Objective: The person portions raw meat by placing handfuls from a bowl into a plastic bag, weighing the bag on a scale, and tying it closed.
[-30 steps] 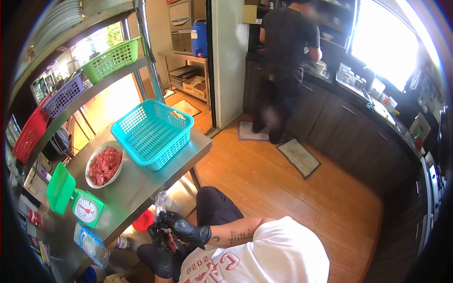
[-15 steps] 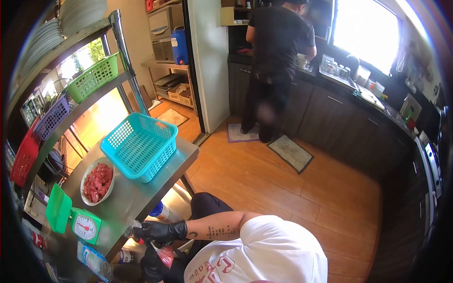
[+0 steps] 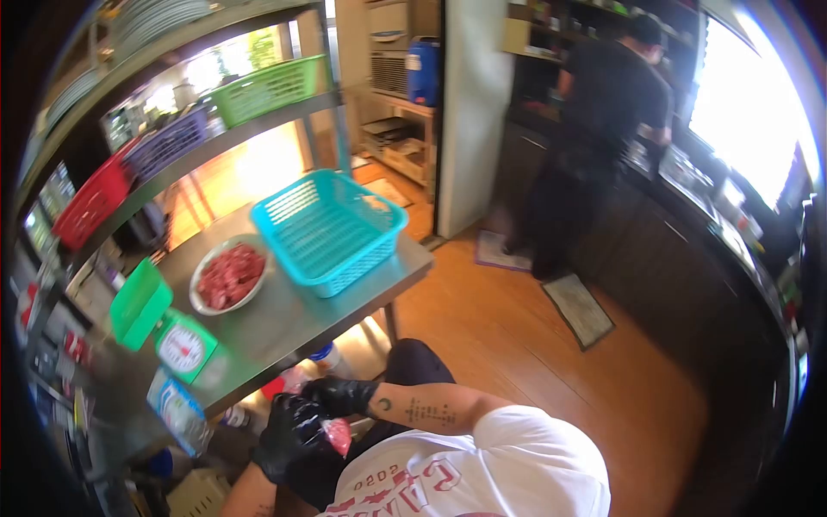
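Note:
My left hand [image 3: 284,438], in a black glove, is closed around a clear plastic bag of red meat [image 3: 338,436] low in front of my lap. My right hand [image 3: 343,397], also black-gloved, meets it from the other side, its fingers gripping the bag's upper part. Clear plastic [image 3: 295,379] sticks out beyond the fingers. On the steel table past my hands stands a white bowl [image 3: 196,297] heaped with raw red meat [image 3: 233,274]. Beside it are a teal basket [image 3: 332,233] and a green kitchen scale [image 3: 183,349].
A blue-and-white plastic pack [image 3: 179,414] lies at the steel table's [image 3: 284,332] near edge. Above, a shelf holds green [image 3: 267,93], purple [image 3: 168,145] and red baskets [image 3: 95,202]. A person in black [image 3: 603,129] stands at the far counter. Mats [image 3: 579,312] lie on the wooden floor.
My view has swung left, so the table appears farther right. My right hand has drawn in from the bag's outer end to beside my left hand. The co-worker has leaned toward the sink.

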Available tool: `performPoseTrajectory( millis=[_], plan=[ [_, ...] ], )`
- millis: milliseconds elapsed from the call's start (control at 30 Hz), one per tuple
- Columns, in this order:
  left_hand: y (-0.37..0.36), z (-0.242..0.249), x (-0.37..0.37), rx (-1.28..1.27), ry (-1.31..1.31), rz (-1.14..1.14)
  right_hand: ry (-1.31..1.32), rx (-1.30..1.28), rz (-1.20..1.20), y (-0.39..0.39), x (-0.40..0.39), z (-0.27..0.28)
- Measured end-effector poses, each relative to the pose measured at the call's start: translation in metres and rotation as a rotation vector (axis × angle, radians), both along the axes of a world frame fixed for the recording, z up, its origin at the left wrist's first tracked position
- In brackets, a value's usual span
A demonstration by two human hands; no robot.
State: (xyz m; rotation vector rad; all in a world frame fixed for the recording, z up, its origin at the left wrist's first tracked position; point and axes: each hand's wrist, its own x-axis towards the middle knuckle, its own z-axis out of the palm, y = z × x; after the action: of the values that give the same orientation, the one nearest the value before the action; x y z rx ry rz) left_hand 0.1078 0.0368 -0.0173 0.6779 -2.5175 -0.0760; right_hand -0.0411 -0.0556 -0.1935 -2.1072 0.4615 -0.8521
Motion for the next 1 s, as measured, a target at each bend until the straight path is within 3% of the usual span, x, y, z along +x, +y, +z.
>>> performPoseTrajectory(
  millis=[33,67,100,133,200,267,333,367,433,467,533,567,633,667,767,800,900,933,967,1000],
  plan=[
    [-0.002,0.009,-0.003,0.1,-0.084,-0.005,-0.188,0.772,0.167,0.01,-0.004,0.023],
    [-0.003,0.013,-0.006,0.206,-0.163,-0.019,-0.527,1.54,0.079,0.021,-0.009,0.052],
    [-0.003,0.012,-0.007,0.21,-0.151,0.015,-0.494,1.55,0.1,0.015,-0.008,0.036],
    [-0.005,0.006,-0.01,0.239,-0.081,0.082,-0.403,1.0,0.086,0.006,-0.01,0.011],
    [-0.01,-0.023,-0.006,0.265,-0.057,0.17,-0.544,1.174,-0.097,0.047,-0.017,0.083],
    [-0.009,-0.034,-0.006,0.309,-0.232,0.264,-0.368,1.108,0.013,0.031,-0.024,0.058],
    [-0.015,-0.049,-0.005,0.452,-0.489,0.346,-0.188,0.888,-0.055,0.032,-0.032,0.047],
    [-0.018,-0.058,-0.002,0.453,-0.472,0.37,-0.168,0.882,-0.035,0.029,-0.032,0.036],
    [-0.019,-0.071,0.001,0.709,-0.239,0.318,0.08,-0.148,-0.221,0.027,-0.032,0.004],
    [-0.021,-0.071,0.0,0.713,-0.225,0.338,-0.033,0.322,-0.206,0.04,-0.035,0.038],
    [-0.016,-0.075,-0.004,1.115,0.184,0.32,0.091,0.334,-0.277,0.058,-0.038,0.052],
    [-0.019,-0.079,-0.005,1.112,0.196,0.328,0.202,0.307,-0.368,0.055,-0.04,0.056],
    [-0.012,-0.091,-0.001,1.424,0.528,0.156,0.315,0.228,-0.35,0.057,-0.04,0.044],
    [-0.007,-0.099,0.004,1.425,0.535,0.165,0.419,0.146,-0.346,0.058,-0.039,0.04],
    [0.004,-0.115,0.01,1.544,0.579,0.262,0.321,-0.073,-0.425,0.074,-0.041,0.074],
    [0.006,-0.118,0.007,1.768,0.949,0.196,0.32,-0.074,-0.425,0.074,-0.041,0.074],
    [0.008,-0.105,-0.008,2.099,1.486,0.018,0.38,-0.146,-0.485,0.079,-0.042,0.07],
    [0.009,-0.091,-0.014,2.223,1.64,-0.082,0.258,-0.22,-0.468,0.08,-0.044,0.064],
    [0.014,-0.074,-0.02,2.235,1.614,-0.089,0.139,-0.297,-0.453,0.081,-0.046,0.059],
    [0.022,-0.056,-0.026,1.636,1.091,0.089,0.141,-0.298,-0.475,0.083,-0.046,0.054]
  ],
)
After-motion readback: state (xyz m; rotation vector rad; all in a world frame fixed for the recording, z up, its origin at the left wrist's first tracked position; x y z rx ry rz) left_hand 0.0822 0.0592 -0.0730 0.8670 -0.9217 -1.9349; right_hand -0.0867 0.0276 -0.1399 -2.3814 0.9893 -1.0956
